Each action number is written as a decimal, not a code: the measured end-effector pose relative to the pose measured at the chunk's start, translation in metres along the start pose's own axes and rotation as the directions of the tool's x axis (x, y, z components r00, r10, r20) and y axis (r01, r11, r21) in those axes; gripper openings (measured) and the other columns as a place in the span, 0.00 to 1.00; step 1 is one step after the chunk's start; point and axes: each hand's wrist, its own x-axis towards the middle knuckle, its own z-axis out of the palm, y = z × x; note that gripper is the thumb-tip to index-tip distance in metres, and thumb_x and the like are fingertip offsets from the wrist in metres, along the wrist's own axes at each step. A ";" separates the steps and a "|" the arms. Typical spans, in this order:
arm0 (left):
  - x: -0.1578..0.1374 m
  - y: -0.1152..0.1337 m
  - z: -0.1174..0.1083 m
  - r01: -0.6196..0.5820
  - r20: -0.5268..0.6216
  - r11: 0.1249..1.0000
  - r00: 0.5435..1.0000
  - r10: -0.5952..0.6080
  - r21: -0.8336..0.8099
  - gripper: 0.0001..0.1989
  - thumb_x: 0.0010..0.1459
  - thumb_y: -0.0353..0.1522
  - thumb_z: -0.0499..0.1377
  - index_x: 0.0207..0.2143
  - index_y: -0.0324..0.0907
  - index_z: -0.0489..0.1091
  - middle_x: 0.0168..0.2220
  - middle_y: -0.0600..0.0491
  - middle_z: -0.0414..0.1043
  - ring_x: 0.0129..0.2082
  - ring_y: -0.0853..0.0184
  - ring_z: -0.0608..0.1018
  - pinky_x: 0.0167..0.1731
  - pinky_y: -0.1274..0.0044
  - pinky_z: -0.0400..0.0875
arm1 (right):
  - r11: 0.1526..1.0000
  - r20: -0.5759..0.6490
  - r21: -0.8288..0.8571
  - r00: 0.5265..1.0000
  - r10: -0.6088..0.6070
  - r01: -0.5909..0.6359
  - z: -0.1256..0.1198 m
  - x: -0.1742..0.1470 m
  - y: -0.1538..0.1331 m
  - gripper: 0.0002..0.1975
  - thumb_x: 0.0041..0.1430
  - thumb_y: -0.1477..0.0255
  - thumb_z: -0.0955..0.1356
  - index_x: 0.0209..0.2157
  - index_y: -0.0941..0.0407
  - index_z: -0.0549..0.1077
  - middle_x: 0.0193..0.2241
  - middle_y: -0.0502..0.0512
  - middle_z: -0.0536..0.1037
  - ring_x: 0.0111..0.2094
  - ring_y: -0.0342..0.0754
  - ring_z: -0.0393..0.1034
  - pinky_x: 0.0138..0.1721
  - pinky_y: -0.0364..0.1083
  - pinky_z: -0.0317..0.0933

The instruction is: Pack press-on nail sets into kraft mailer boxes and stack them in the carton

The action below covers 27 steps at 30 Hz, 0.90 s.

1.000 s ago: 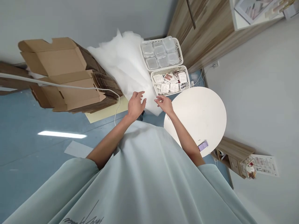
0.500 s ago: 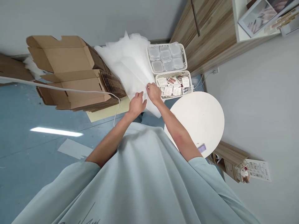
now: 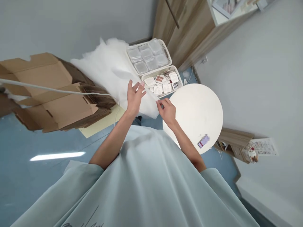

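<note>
A pile of thin white packing sheet (image 3: 109,63), perhaps foam or bubble wrap, lies in front of me. My right hand (image 3: 167,110) pinches the sheet's right edge between thumb and fingers, over the near rim of the round table. Above the sheet, my left hand (image 3: 134,97) is open with its fingers spread and holds nothing. Just beyond the hands sits a white basket (image 3: 143,76) with several small printed cards. Behind it, another white basket (image 3: 169,56) holds several clear plastic boxes.
Folded cardboard boxes (image 3: 54,82) are stacked at the left, with a white cable (image 3: 59,91) running across them. To the right stands a round white table (image 3: 196,107) with a phone (image 3: 203,141) on it. A wooden cabinet (image 3: 187,31) is at the back right.
My right hand has moved right and nearer to me, drawing the sheet's edge along. The left hand's fingers have spread and lifted. The whole view has turned somewhat.
</note>
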 end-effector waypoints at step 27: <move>-0.147 -0.132 0.230 -0.197 0.728 0.747 0.474 -0.495 0.636 0.44 0.50 0.27 0.60 0.73 0.42 0.66 0.72 0.40 0.71 0.59 0.53 0.82 0.52 0.64 0.83 | 0.246 -0.103 0.879 0.340 0.935 -0.409 0.004 -0.250 0.178 0.23 0.73 0.48 0.69 0.49 0.53 0.79 0.53 0.59 0.84 0.50 0.50 0.80 0.47 0.43 0.73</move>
